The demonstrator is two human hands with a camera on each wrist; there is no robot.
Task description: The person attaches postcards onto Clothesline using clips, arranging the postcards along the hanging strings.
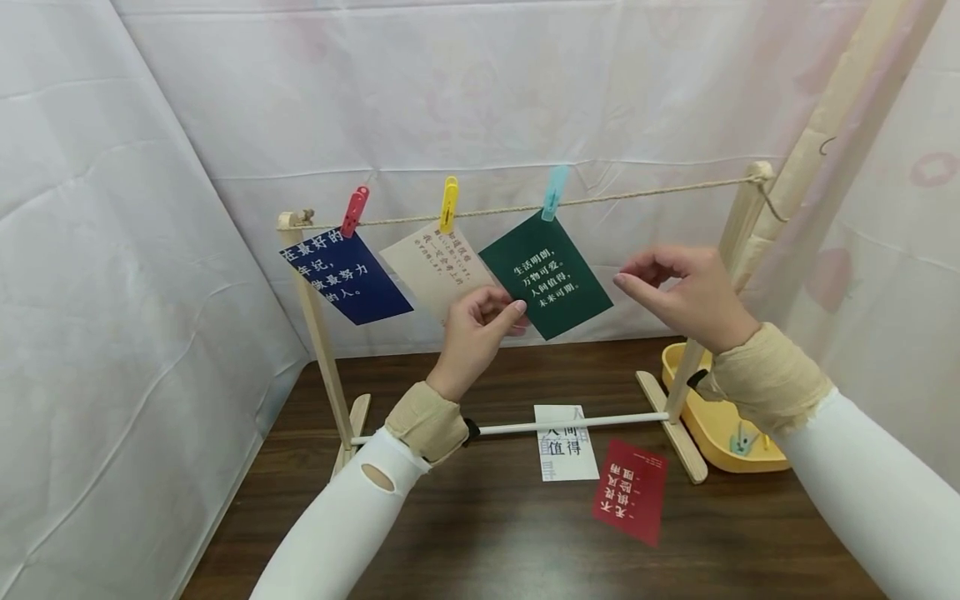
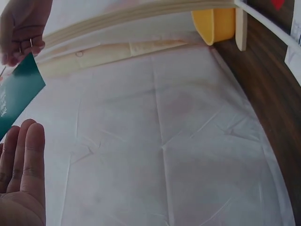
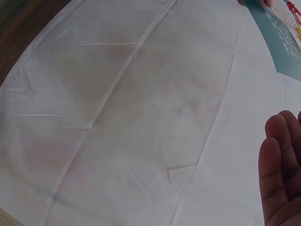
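A dark green card [image 1: 551, 279] with white writing hangs tilted from a light blue clothespin [image 1: 554, 193] on a thin rope [image 1: 637, 197]. My left hand [image 1: 480, 333] pinches the card's lower left edge, thumb in front. To the right of that card, my right hand [image 1: 686, 292] is raised with fingers loosely bent and nothing in them, apart from the card. A cream card [image 1: 427, 271] hangs from a yellow clothespin [image 1: 448, 205], partly behind my left hand. Farther left, a navy card [image 1: 360, 287] hangs from a red clothespin [image 1: 355, 212].
The rope runs between wooden posts [image 1: 318, 350] joined low by a white bar [image 1: 510, 429]. On the brown table [image 1: 480, 533] lie a white card [image 1: 562, 462] and a red card [image 1: 630, 492]. A yellow tray [image 1: 705, 442] at right contains a clothespin [image 1: 742, 440].
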